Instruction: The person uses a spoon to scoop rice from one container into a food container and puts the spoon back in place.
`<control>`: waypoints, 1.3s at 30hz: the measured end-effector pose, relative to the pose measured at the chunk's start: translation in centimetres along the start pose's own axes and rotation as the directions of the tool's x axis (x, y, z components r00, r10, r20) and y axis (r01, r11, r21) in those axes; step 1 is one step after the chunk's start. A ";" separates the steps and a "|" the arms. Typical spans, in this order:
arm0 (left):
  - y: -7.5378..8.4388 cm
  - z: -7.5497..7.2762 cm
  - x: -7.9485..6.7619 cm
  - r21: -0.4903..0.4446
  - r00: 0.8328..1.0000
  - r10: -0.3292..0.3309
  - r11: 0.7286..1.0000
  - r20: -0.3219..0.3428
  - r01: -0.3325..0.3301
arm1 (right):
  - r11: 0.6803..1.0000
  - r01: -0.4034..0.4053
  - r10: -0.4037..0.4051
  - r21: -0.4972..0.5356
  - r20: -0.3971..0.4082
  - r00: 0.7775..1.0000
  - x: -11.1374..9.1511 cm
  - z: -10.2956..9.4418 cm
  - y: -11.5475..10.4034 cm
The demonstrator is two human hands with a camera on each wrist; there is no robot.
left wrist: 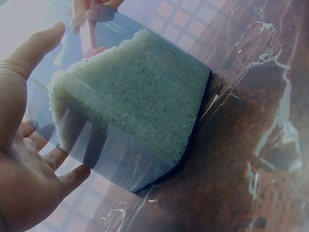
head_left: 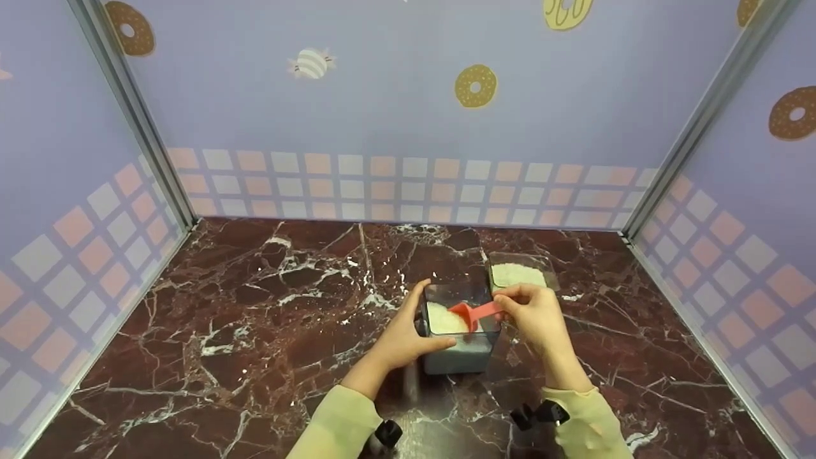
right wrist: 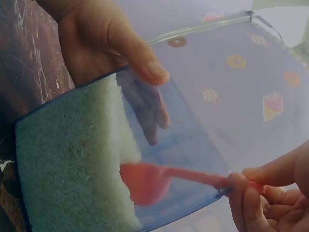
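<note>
A clear bluish container of white rice stands on the table. My left hand holds it from the left, thumb on the near wall and fingers along the left side. In my right hand the handle of a red scoop is pinched between thumb and fingers, over the container's right rim. In the right wrist view the scoop's bowl sits inside, its lower edge sunk in the rice. The rice slopes, higher toward the left.
Just behind my right hand is a second clear container with white rice in it. Small white bits lie scattered on the dark red marbled table. Patterned panels close off the back and both sides.
</note>
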State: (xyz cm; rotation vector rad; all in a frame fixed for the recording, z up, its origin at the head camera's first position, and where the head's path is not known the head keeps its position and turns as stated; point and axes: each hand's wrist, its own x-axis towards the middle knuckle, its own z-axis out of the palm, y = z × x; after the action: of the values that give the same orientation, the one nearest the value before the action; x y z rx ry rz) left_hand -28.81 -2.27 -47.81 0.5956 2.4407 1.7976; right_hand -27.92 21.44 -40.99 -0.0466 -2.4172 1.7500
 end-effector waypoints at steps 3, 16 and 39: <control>0.0 0.0 0.0 0.002 1.000 -0.001 1.000 -0.002 0.001 | 0.995 -0.050 0.048 0.091 0.023 0.999 0.4 -0.1 0.4; -0.1 0.0 0.0 -0.010 1.000 0.014 1.000 0.003 -0.014 | 0.923 -0.203 0.177 0.326 0.107 0.978 1.4 -0.8 1.3; -0.3 -0.1 0.3 -0.094 0.999 0.021 0.995 0.036 -0.018 | 0.722 -0.392 0.236 0.571 0.328 0.915 3.4 -2.6 4.7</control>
State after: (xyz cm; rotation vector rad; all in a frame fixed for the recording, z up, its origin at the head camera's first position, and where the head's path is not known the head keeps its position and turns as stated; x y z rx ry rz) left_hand -29.17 -2.40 -48.01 0.6408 2.3200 1.8782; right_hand -31.25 25.74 -44.26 -0.1962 -1.8885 2.7908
